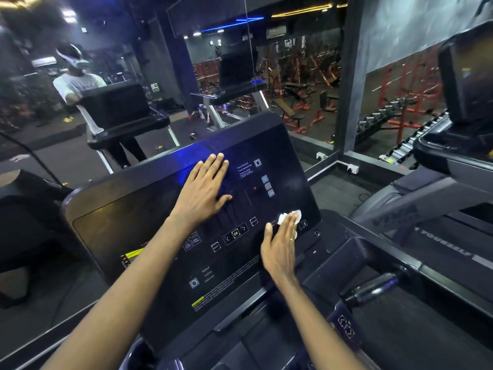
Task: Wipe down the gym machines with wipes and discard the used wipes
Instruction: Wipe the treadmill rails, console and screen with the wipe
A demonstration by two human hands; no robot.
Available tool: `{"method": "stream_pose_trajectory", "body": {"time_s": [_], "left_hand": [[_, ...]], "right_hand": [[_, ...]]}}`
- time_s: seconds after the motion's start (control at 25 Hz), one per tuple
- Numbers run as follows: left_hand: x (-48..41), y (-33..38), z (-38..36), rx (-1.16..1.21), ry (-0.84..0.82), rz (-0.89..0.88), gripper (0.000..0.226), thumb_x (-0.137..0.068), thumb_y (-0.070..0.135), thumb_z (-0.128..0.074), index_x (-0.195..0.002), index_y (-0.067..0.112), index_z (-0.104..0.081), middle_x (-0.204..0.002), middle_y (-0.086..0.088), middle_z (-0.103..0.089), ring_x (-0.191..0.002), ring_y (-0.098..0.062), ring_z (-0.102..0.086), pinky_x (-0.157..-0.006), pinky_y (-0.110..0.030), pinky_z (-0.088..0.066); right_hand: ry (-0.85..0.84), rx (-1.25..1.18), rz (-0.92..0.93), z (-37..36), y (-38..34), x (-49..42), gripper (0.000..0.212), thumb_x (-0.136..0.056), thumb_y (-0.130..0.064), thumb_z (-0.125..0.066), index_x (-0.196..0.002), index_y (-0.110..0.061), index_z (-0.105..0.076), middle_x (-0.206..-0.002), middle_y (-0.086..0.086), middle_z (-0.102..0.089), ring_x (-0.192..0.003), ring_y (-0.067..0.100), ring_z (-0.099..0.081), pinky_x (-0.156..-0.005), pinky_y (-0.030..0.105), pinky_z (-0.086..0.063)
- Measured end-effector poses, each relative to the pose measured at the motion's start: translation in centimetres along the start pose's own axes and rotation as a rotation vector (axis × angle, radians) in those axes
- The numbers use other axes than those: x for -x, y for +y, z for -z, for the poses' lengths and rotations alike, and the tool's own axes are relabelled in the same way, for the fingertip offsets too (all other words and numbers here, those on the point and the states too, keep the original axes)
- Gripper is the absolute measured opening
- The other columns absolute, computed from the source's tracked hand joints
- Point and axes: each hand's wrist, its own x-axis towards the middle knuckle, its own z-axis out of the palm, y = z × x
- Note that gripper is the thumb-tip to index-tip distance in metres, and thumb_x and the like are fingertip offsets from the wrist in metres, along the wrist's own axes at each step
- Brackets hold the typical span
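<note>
A treadmill's black console panel (149, 225) tilts up in front of me, with lit buttons and small text on its glossy face. My left hand (205, 188) lies flat on the upper middle of the panel, fingers spread, holding nothing. My right hand (281, 244) presses a crumpled white wipe (289, 217) against the panel's lower right area, near the button row. The wipe shows only past my fingertips; the rest is under my fingers.
A mirror wall (133, 76) stands right behind the console and reflects a person and gym equipment. A second treadmill (453, 182) stands close on the right. A black handlebar grip (373, 288) sticks out at the lower right, below the console.
</note>
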Motion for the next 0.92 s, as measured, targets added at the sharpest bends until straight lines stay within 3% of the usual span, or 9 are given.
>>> {"method": "stream_pose_trajectory", "body": {"time_s": [0.24,0.44,0.64,0.72,0.84,0.92], "left_hand": [[0.8,-0.3,0.4,-0.017,-0.029,0.008,0.088,-0.085,0.049,-0.068,-0.152,0.007,-0.030,-0.161,-0.013,-0.023,-0.149,-0.029,-0.021,-0.120,-0.045,-0.019],[1.6,-1.4,1.0,-0.005,0.028,0.069,0.091,-0.084,0.050,-0.067,-0.152,0.003,-0.029,-0.160,-0.015,-0.024,-0.149,-0.030,-0.022,-0.119,-0.046,-0.023],[1.6,-1.8,1.4,-0.011,0.037,0.086,0.090,-0.085,0.049,-0.066,-0.152,0.003,-0.028,-0.160,-0.013,-0.024,-0.148,-0.028,-0.023,-0.119,-0.044,-0.021],[1.8,-1.9,1.6,-0.016,0.038,0.112,0.090,-0.086,0.049,-0.066,-0.153,0.004,-0.027,-0.161,-0.012,-0.023,-0.149,-0.027,-0.022,-0.120,-0.043,-0.018],[2.3,-2.3,1.8,-0.028,0.049,0.128,0.090,-0.085,0.049,-0.067,-0.153,0.004,-0.027,-0.161,-0.012,-0.023,-0.149,-0.027,-0.022,-0.120,-0.042,-0.017],[2.4,-2.5,1.9,-0.027,0.043,0.129,0.091,-0.085,0.049,-0.067,-0.153,0.004,-0.027,-0.161,-0.012,-0.023,-0.149,-0.027,-0.022,-0.120,-0.042,-0.017]], "right_hand": [[0.028,-0.072,-0.142,1.3,0.8,-3.3,0.073,-0.105,-0.044,-0.027,-0.156,0.000,0.001,-0.165,0.012,0.007,-0.153,0.023,0.003,-0.124,0.046,-0.011],[0.082,-0.159,0.010,2.0,-1.8,-5.6,0.065,-0.107,-0.034,-0.031,-0.156,-0.001,-0.007,-0.165,0.011,-0.002,-0.154,0.024,-0.001,-0.125,0.042,-0.008],[-0.006,-0.075,0.508,1.3,-11.1,-8.7,0.063,-0.106,-0.035,-0.029,-0.157,-0.003,-0.011,-0.166,0.012,-0.006,-0.154,0.022,-0.004,-0.125,0.036,-0.006],[-0.009,-0.047,0.527,1.6,-13.2,-10.6,0.064,-0.106,-0.035,-0.030,-0.157,-0.003,-0.011,-0.166,0.012,-0.006,-0.154,0.023,-0.005,-0.125,0.041,-0.010],[0.014,-0.067,0.414,2.0,-15.6,-11.9,0.070,-0.104,-0.038,-0.034,-0.156,0.001,-0.008,-0.165,0.016,-0.004,-0.153,0.028,-0.005,-0.123,0.049,-0.014],[-0.012,0.001,0.563,1.2,-16.2,-10.7,0.071,-0.104,-0.040,-0.034,-0.157,-0.001,-0.007,-0.166,0.014,-0.004,-0.154,0.027,-0.004,-0.124,0.044,-0.011]]}}
